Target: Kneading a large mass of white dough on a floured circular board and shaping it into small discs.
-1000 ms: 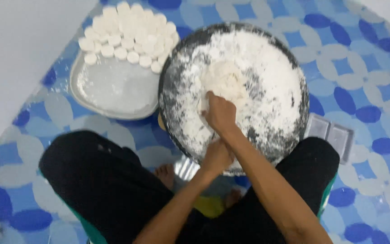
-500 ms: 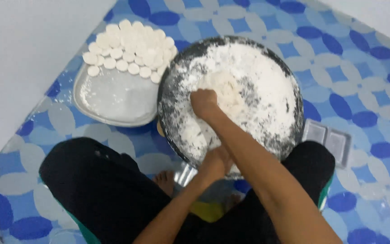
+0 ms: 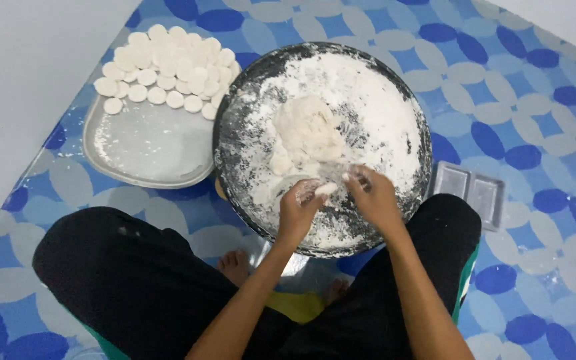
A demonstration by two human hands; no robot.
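My right hand has left the dough mound; w/ left hand it now pinches a small dough piece over the floured pan.

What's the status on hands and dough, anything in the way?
Left hand and right hand pinch a small dough piece over the floured pan. Main dough lump sits mid-pan. Tray of white discs stands clear, left of the pan.

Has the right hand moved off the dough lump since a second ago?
Yes. The right hand pulled back from the dough lump toward the pan's near rim, beside the left hand.
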